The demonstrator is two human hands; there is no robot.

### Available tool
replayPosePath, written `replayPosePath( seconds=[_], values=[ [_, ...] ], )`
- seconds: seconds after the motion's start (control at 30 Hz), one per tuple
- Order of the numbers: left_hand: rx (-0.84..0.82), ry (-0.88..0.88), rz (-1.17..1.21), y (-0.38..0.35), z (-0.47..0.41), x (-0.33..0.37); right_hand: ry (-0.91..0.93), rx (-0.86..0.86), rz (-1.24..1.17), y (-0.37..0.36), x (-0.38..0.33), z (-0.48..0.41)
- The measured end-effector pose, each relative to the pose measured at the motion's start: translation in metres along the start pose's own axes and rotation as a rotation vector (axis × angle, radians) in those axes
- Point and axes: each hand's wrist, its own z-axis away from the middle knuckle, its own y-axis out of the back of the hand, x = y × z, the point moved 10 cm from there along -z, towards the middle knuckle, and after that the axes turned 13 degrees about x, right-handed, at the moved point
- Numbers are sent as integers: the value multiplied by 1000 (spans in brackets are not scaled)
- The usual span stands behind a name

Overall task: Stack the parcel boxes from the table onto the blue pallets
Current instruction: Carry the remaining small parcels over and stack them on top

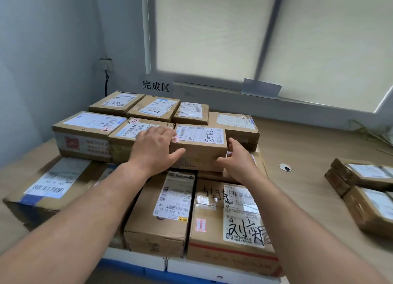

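The small parcel box [202, 154] is sitting on the upper layer of the stack over the blue pallet [119, 266]. The left hand [154, 147] is pressing on its top left corner, fingers spread and nearly straight. The right hand [238, 160] is touching its right end with loose, open fingers. Other boxes [365, 177] are lying on the bench [297, 147] at right.

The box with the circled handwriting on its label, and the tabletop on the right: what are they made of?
Parcel box: brown cardboard, matte, creased at the edges; its label is white printed paper. Tabletop: pale wood-grain look, smooth; probably laminate, but I cannot be sure.
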Motion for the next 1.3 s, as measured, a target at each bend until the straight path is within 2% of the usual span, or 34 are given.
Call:
replayPosePath(
  seconds=[0.3,0.47,0.63,0.97,1.3],
  values=[
    [121,-23,92,20,-1,52,160,147,199,55,4,19],
    [147,-35,203,22,14,122,236,238,310,106,25,37],
    [97,-43,299,3,52,204,275,285,464,160,69,64],
    [-66,-119,357,-32,115,362,128,319,565,281,194,135],
    [-147,-237,414,-60,168,529,-44,338,676,402,304,210]
  ],
)
